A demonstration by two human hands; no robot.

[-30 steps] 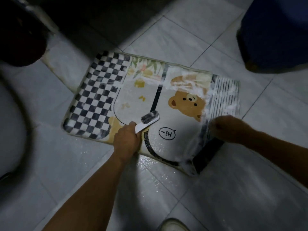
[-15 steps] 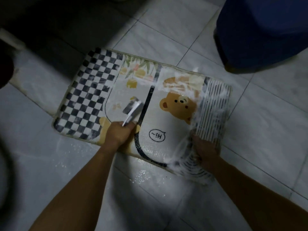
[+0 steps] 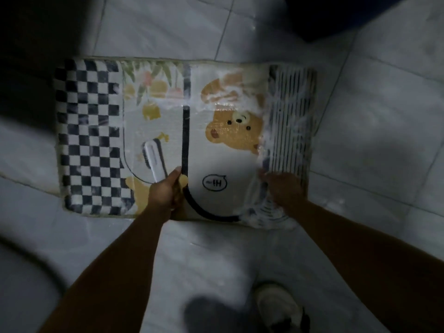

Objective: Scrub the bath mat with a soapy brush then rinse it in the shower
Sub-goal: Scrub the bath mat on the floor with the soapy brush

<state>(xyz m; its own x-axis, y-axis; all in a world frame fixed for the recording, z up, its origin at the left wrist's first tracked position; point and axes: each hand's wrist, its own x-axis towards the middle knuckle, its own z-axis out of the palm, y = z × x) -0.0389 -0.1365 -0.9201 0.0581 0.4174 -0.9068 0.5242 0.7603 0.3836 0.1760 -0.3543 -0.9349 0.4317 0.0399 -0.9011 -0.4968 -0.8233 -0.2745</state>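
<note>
Bath mat [image 3: 230, 164]: it lies flat on the tiled floor [image 3: 360, 140] straight in front of you, its long side running across your view.
Mat print: from left to right you see a black-and-white checker panel [image 3: 89, 131], a pale middle with leaves and yellow shapes, a brown bear [image 3: 236, 133] with a "Hi" speech bubble [image 3: 214, 182] near you, and a panel of thin dark stripes [image 3: 293, 121] at the right end.
Mat surface: white foam [image 3: 266, 145] streaks the seam between the bear and the stripes, smears across the top of the bear, and gathers at the near right corner. The checker end looks far less lathered.
Brush [image 3: 153, 159]: white back up, dark bristles down on the pale middle of the mat, just right of the checker panel, with the handle angled back toward you.
Left grip [image 3: 165, 191]: your fingers are curled round the brush handle, thumb toward the black curved line.
Right grip [image 3: 283, 188]: it rests on the mat's near right corner over the stripes. Blur hides whether the fingers lie flat or pinch the fabric, so you cannot tell.
Floor: pale tiles, wet and shiny along the mat's near edge.
Shoe [image 3: 278, 306]: a light one shows at the bottom of your view, well apart from the mat.
</note>
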